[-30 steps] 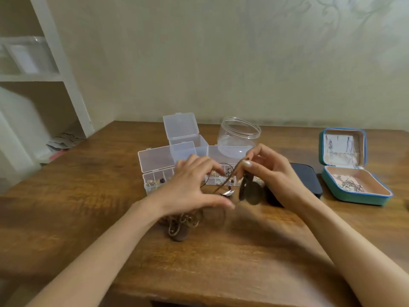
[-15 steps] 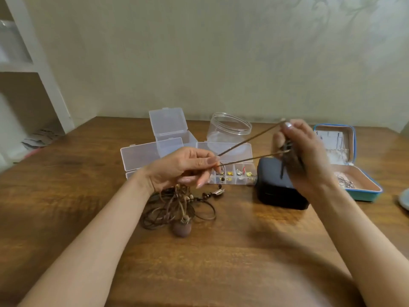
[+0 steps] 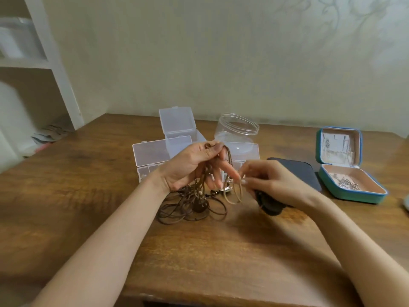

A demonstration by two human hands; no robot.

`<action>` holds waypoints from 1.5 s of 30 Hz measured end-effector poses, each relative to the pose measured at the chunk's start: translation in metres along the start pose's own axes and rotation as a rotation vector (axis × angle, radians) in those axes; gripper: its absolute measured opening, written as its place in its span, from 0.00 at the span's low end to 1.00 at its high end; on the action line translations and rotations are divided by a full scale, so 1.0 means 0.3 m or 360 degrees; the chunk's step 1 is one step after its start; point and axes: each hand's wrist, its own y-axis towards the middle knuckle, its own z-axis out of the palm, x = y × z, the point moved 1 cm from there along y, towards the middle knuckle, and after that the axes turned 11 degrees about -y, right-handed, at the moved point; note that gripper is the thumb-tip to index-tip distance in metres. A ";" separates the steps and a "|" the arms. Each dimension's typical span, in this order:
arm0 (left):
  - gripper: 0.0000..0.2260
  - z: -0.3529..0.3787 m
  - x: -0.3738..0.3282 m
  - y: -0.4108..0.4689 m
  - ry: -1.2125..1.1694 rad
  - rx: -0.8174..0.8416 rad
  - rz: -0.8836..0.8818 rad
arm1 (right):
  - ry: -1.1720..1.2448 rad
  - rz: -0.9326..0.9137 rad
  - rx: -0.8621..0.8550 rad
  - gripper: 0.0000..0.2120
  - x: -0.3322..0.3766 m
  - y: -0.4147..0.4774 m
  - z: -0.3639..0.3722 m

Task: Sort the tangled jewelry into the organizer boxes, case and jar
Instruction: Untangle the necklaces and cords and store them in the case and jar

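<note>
A tangle of brown cord necklaces lies on the wooden table, part of it lifted. My left hand pinches the cords high up between thumb and forefinger, and they hang down past its palm. My right hand pinches a lighter cord loop and holds a dark round pendant under its palm. Behind the hands stand three open clear organizer boxes, partly hidden, and a clear jar. An open teal case with silver pieces sits at the right.
A dark flat pouch lies between my right hand and the teal case. A white shelf unit stands at the left beyond the table edge. The wall runs close behind the table.
My right hand has come back left and down from near the teal case. The cord, stretched tight between both hands before, now hangs slack in loops. My left hand has lifted the cords.
</note>
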 end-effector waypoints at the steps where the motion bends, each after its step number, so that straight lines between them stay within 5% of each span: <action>1: 0.12 -0.003 0.004 0.001 -0.0055 0.0012 0.0013 | -0.0085 -0.0007 0.0005 0.07 0.009 -0.003 0.013; 6: 0.12 -0.006 0.006 0.010 -0.0119 0.0005 -0.0010 | -0.0475 -0.0087 0.0143 0.15 0.031 -0.004 0.045; 11: 0.10 0.013 0.011 0.005 0.0108 0.0035 -0.0078 | 0.0333 -0.0089 -0.0454 0.24 0.035 -0.009 -0.021; 14: 0.10 0.034 0.020 0.001 0.0258 0.0098 -0.0189 | 0.0515 -0.0073 -0.0242 0.25 0.042 -0.008 -0.002; 16: 0.10 0.041 0.025 0.002 0.0359 0.0129 -0.0243 | 0.0401 -0.0031 -0.0151 0.23 0.037 -0.002 0.022; 23: 0.08 0.035 0.019 0.001 0.0482 0.0099 -0.0276 | 0.0257 -0.0041 -0.0589 0.10 0.012 -0.001 -0.023; 30: 0.10 0.017 0.026 0.013 0.0356 -0.0108 -0.0149 | 0.0956 -0.0046 -0.0931 0.08 -0.017 0.000 -0.081; 38: 0.10 0.006 0.008 0.020 0.0135 -0.0391 0.0108 | 0.1791 -0.0095 -0.0900 0.05 -0.009 -0.020 -0.103; 40: 0.10 0.003 0.005 0.021 0.0110 -0.0457 0.0162 | 0.1702 -0.0033 -0.0942 0.07 -0.013 -0.022 -0.108; 45: 0.09 0.023 0.007 0.020 0.0206 -0.0412 0.0181 | 0.0686 0.0094 -0.0839 0.13 -0.008 -0.002 -0.056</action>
